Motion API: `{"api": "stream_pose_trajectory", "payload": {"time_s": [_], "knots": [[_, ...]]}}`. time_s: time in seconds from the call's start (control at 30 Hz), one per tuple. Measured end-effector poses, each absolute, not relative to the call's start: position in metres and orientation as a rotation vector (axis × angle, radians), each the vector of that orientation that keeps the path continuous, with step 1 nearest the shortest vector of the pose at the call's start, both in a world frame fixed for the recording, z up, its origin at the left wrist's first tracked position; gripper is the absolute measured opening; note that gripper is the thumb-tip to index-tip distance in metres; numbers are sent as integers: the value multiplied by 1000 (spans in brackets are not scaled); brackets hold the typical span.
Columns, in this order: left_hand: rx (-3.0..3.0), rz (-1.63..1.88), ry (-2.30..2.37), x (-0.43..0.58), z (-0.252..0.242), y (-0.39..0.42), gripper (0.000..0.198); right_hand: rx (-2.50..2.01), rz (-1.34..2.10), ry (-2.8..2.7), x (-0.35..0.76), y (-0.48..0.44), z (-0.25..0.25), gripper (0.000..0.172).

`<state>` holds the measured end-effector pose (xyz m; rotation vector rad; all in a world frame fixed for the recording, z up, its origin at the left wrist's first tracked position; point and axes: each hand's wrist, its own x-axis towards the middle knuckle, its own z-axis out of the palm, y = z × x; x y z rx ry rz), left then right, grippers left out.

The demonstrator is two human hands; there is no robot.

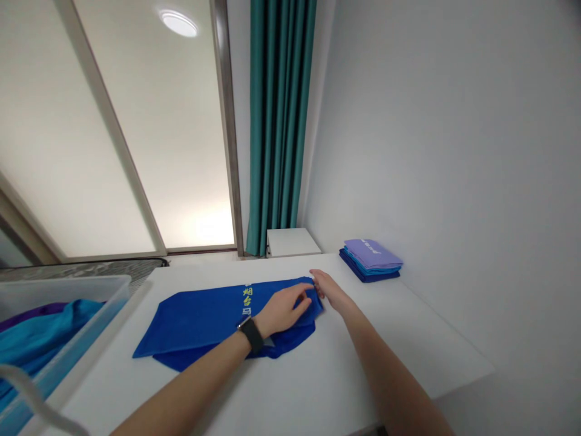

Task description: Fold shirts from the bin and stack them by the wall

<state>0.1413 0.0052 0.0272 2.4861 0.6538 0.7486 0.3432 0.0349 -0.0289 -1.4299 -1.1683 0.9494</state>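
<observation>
A blue garment (204,315) with yellow and white lettering lies folded lengthwise on the white table (299,393). Its lower layer shows unevenly along the near side. My left hand (285,309), with a dark watch on the wrist, rests over the garment's right part; its thumb and index finger are apart, pointing at the right end. At that right end, my right hand (330,289) has its fingers bent around the garment's edge. The fingertips of both hands are close together there, and the cloth between them is partly hidden.
A stack of folded garments (372,257), lilac on top of blue ones, sits at the table's back right by the wall. At left, a clear plastic bin (102,321) holds loose blue and purple cloth. Behind the table are a white cabinet (293,241) and a green curtain (281,133).
</observation>
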Motion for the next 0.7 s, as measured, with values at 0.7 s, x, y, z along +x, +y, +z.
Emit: {"api": "stream_pose_trajectory", "payload": {"time_s": [0.7], "knots": [[2875,498,647,127,2,-26,25,-1872,320,-1669,326,61,-39,21]]}}
